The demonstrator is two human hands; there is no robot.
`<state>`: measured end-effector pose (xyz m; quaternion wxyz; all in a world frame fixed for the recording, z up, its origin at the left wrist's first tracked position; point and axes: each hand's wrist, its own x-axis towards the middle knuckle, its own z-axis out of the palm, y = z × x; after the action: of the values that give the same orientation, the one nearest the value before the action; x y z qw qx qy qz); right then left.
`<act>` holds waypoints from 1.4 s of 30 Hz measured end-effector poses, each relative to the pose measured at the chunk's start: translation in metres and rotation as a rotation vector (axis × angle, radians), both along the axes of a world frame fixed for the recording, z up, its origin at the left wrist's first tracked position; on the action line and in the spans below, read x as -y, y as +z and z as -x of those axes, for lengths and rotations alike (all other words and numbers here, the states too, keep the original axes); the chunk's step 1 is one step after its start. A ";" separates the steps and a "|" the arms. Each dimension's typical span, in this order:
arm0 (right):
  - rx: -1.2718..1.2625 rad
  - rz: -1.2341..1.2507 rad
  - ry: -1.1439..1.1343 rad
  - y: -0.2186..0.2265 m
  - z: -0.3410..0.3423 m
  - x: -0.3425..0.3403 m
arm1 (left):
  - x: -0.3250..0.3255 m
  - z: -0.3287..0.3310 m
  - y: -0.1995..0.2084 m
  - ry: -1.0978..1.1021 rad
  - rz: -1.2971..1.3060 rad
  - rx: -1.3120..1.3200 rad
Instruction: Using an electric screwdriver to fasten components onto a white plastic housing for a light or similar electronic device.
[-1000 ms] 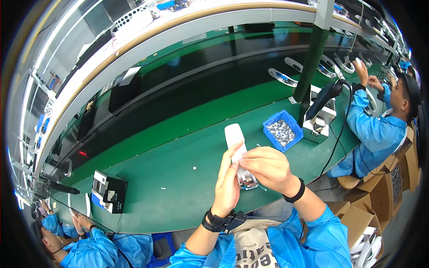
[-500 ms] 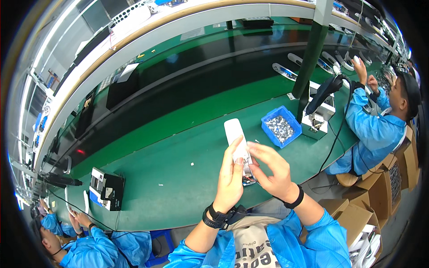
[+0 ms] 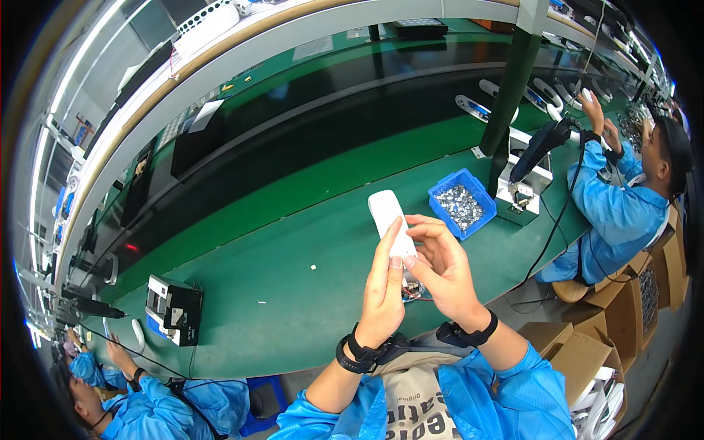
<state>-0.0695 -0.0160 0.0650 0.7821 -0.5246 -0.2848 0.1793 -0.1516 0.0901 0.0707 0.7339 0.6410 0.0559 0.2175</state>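
The white casing point(image 3: 391, 214) is held above the worktop point(image 3: 286, 268), its long end pointing away from the person and a few wires point(image 3: 419, 294) showing below it. The left hand point(image 3: 383, 301) has its fingers clamped on the left edge; the right hand point(image 3: 444, 270) closes its fingers on the right edge. Just beyond stands 1 blue bin point(image 3: 479, 189) of small metal parts point(image 3: 459, 206), beside 1 dark power screwdriver point(image 3: 535, 149).

Factory assembly line: belt point(image 3: 330, 139), parts bin point(image 3: 480, 223), blue-coated workers point(image 3: 622, 213).
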 end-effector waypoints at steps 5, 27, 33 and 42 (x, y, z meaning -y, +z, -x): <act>-0.027 -0.007 -0.027 0.001 0.008 -0.004 | -0.005 -0.001 -0.017 -0.027 0.065 0.056; 0.513 0.139 -0.964 0.025 -0.151 0.093 | 0.009 -0.002 -0.002 -0.045 0.156 -0.065; 0.206 -0.023 -0.620 0.053 -0.176 0.095 | 0.008 0.005 0.004 -0.013 0.145 -0.090; 0.328 -0.114 -0.642 0.033 -0.179 0.139 | 0.016 0.005 -0.001 0.041 0.163 -0.092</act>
<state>0.1100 -0.1552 0.0980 0.7703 -0.5647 -0.2367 -0.1782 -0.1565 0.0740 0.0701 0.7757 0.5873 0.1199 0.1975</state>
